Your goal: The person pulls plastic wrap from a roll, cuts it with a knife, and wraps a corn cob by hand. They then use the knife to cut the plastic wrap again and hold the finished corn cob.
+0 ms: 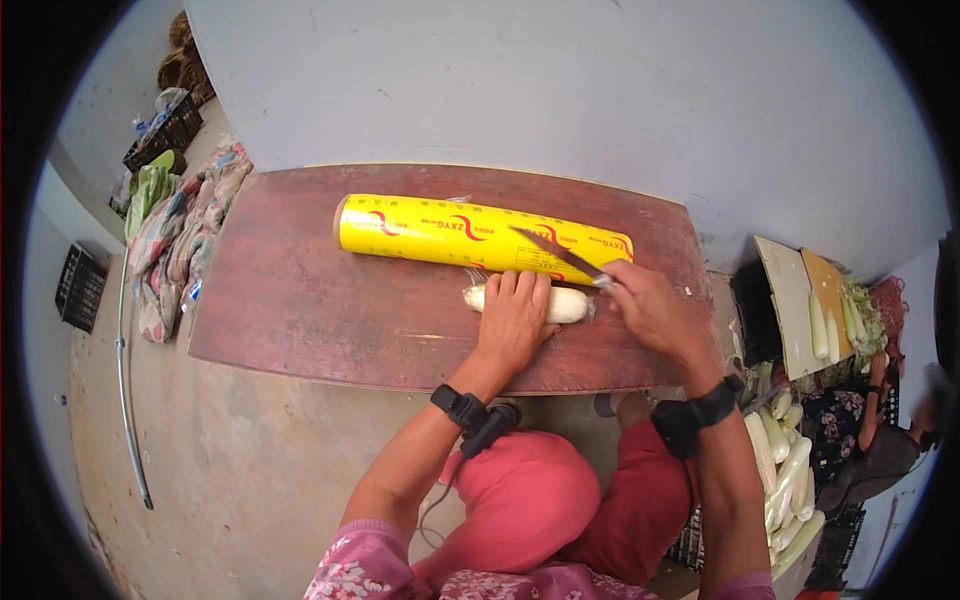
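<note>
On the red-brown table lies a long yellow roll of wrap (430, 230), tilted slightly down to the right. Just in front of it is a pale corn cob (568, 305), with clear film visible at its ends. My left hand (515, 315) is closed over the cob's middle, its fingertips near the roll's lower edge. In my right hand (645, 300), at the roll's right end, is a knife (560, 252) with a dark blade. The blade points up and left across the roll's printed surface. My right fingers are wrapped round the handle, which is mostly hidden.
The table (290, 290) stands against a pale wall. At the right are wrapped cobs (790, 490), boards (785, 300) holding more cobs, and a seated person (860, 440). Patterned cloth (165, 260), a metal pole (122, 380) and black crates (80, 288) are at the left.
</note>
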A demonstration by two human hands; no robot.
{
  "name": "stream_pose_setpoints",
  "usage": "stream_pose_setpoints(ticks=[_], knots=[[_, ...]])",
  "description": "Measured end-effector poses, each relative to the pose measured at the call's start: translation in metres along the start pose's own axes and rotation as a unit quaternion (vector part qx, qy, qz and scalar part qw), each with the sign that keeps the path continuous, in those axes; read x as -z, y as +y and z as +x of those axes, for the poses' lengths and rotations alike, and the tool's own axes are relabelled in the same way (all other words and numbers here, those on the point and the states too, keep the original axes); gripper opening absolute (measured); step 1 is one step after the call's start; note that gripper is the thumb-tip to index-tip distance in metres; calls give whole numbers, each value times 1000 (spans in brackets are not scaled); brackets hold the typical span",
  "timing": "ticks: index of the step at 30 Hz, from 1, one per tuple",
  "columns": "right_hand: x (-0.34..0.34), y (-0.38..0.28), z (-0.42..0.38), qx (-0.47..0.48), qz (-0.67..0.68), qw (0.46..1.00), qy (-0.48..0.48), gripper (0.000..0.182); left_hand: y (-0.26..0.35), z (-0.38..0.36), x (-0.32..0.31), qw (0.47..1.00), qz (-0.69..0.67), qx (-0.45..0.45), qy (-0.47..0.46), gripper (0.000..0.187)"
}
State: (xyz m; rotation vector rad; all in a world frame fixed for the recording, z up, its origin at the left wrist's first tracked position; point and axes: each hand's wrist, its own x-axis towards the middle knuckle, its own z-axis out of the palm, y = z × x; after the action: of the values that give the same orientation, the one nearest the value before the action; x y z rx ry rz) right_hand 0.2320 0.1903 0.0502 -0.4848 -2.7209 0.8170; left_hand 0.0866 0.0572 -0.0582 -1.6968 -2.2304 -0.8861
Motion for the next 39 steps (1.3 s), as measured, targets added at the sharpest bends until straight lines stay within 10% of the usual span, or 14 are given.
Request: stream_pose_setpoints(ticks=[8, 32, 39], knots=[[-49, 23, 36, 107, -19, 994, -18, 14, -8, -11, -3, 998, -39, -28, 33, 61], [-54, 18, 51, -22, -152, 988, 2, 14, -8, -21, -4, 997, -44, -47, 38, 60], [-64, 35, 44, 89, -175, 979, 52, 10, -8, -21, -7, 997, -40, -47, 42, 60]])
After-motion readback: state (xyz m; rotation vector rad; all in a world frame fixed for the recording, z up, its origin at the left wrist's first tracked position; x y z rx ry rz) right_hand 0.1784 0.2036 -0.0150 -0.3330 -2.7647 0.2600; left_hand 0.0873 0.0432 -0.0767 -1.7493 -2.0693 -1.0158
